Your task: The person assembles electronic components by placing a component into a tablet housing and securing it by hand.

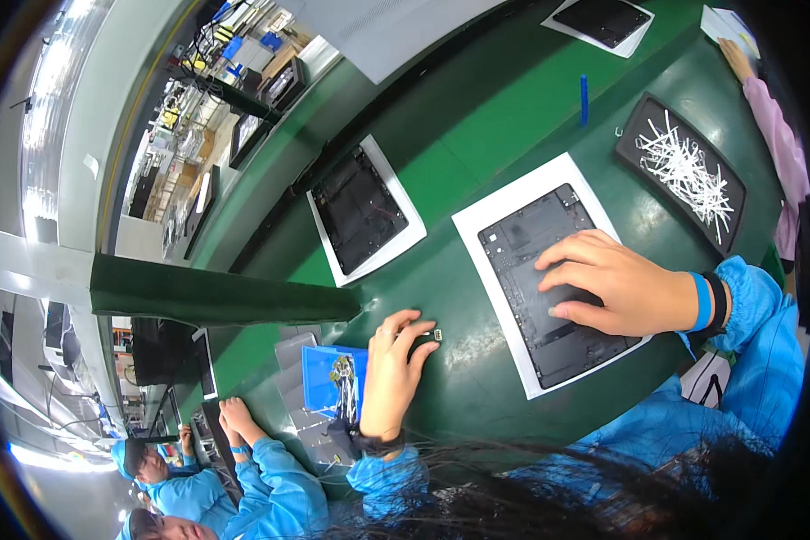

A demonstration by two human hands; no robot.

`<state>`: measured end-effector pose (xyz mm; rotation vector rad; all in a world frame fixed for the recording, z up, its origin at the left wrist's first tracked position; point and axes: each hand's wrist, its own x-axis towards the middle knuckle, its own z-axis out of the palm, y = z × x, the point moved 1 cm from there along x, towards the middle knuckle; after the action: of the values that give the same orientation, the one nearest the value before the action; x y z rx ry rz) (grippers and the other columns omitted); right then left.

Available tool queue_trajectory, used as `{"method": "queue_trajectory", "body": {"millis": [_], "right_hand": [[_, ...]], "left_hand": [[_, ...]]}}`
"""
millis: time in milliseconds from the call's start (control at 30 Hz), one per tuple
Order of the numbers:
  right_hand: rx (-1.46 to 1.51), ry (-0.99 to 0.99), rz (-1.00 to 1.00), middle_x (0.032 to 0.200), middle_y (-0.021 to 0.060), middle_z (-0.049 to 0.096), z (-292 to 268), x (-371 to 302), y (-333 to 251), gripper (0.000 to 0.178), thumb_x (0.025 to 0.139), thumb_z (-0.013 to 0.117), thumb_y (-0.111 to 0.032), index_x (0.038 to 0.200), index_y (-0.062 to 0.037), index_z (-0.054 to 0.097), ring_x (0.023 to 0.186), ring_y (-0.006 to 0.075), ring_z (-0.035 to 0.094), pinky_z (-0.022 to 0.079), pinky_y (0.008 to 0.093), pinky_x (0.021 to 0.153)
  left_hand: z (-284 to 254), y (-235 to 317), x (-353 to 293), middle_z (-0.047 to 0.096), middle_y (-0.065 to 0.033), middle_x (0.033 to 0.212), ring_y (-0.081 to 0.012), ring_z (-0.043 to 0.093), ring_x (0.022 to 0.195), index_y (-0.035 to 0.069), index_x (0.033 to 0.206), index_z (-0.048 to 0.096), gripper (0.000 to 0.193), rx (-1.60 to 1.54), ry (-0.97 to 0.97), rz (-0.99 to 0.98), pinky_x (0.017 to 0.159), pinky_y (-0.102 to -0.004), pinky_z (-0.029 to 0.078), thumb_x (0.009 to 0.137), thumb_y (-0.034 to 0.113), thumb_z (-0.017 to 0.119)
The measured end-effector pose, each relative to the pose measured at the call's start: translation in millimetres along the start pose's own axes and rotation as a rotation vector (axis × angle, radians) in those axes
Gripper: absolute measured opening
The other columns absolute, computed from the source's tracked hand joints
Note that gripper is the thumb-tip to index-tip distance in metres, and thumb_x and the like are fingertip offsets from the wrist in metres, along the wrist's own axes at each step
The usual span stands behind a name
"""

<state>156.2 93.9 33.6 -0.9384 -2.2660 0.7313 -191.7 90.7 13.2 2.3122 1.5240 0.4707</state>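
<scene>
The step in hand appeared to be fine handling of a small part [437,335] beside an open black housing [520,274], and it called for a light touch. The part was right at the tips of the thumb and forefinger of the left hand [394,364], over the green worktop [459,396], between the blue bin [313,371] and the housing. That grip was narrow, though whether the fingers had closed on the part or it rested on the surface could not be told. The right hand [607,281] had a wide, loosely curled grip over the housing, with nothing visible between its fingers; contact with the housing was unclear. Good practice here was probably to take the part by its edges, so that its face stayed clean, and to keep the pinch gentle enough not to bend it. The housing lay on a white sheet [470,223], which could have slid under a sideways push, so any steadying by the right hand was best done straight down, near a firm rim rather than on inner components. Thin pieces bunched in the bin looked liable to tangle, so lifting one at a time seemed wise.
</scene>
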Motion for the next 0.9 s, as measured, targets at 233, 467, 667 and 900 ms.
{"method": "queue_trajectory", "body": {"millis": [233,467,667,900], "right_hand": [[0.072,-0.132,-0.041,0.120,0.0102,0.062,30,3,-4,0.024,0.096,0.069,-0.023,0.112,-0.0062,0.066,0.111,0.0323,0.059,0.041,0.0440,0.104],[0.138,-0.180,-0.062,0.114,0.0086,0.065,31,-2,-9,0.021,0.100,0.064,-0.024,0.110,-0.0055,0.066,0.109,0.0275,0.062,0.038,0.0465,0.107],[0.229,-0.155,-0.015,0.106,0.0098,0.068,33,1,-10,0.021,0.100,0.065,-0.024,0.108,-0.0052,0.067,0.101,0.0278,0.065,0.044,0.0424,0.099],[0.528,0.093,0.061,0.095,0.0131,0.069,24,9,-16,0.013,0.098,0.066,-0.009,0.105,0.0012,0.069,0.085,0.0276,0.072,0.056,0.0357,0.071]], "left_hand": [[22,13,1,0.064,-0.0130,0.111,-0.0323,0.062,0.102,0.004,0.101,0.070,0.018,-0.133,0.046,-0.067,0.089,-0.0409,0.048,0.085,0.005,0.078],[24,26,-5,0.064,-0.0128,0.110,-0.0327,0.062,0.106,0.001,0.101,0.065,0.021,-0.050,0.013,-0.034,0.087,-0.0397,0.050,0.085,0.004,0.078],[33,36,1,0.066,-0.0132,0.109,-0.0249,0.070,0.089,-0.002,0.105,0.064,0.018,-0.176,-0.016,-0.203,0.078,-0.0333,0.053,0.092,0.002,0.074],[35,97,20,0.073,-0.0145,0.107,-0.0205,0.074,0.097,-0.007,0.123,0.062,0.025,-1.225,0.062,-0.296,0.090,-0.0303,0.059,0.099,0.000,0.067]]}}
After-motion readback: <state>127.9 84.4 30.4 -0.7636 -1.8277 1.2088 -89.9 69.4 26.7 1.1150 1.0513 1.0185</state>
